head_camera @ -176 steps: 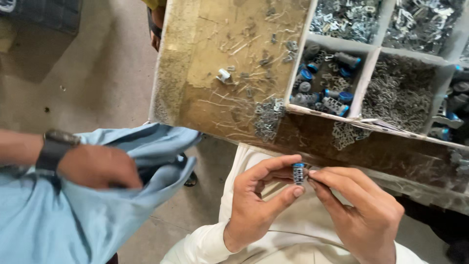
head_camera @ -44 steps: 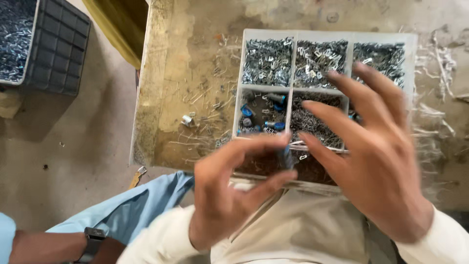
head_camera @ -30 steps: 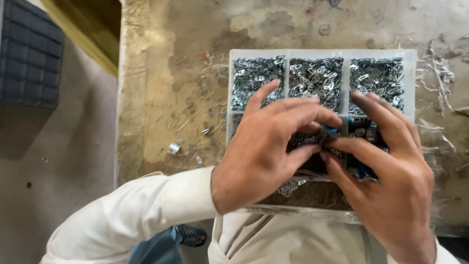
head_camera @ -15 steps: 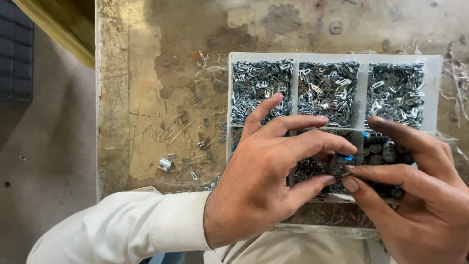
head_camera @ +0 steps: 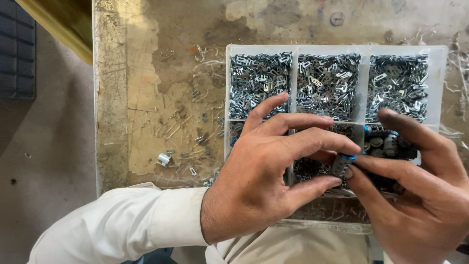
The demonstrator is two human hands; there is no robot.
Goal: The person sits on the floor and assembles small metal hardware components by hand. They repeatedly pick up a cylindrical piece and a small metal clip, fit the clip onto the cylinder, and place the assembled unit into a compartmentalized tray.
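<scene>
Two hands meet over a divided parts tray, pinching one small cylinder between them.

Both the left hand (head_camera: 259, 181) and the right hand (head_camera: 420, 195) have their fingertips closed on a small grey cylinder with a blue cap (head_camera: 341, 164), held just above the middle front compartment of the white plastic tray (head_camera: 442, 73). The left fingers spread across the tray's front row. The three rear compartments hold heaps of small metal clips (head_camera: 327, 83); the front right one holds what look like more blue-capped cylinders (head_camera: 386, 142), partly hidden. Loose clips and a metal sleeve (head_camera: 163, 159) lie on the worn bench (head_camera: 161, 93).
</scene>
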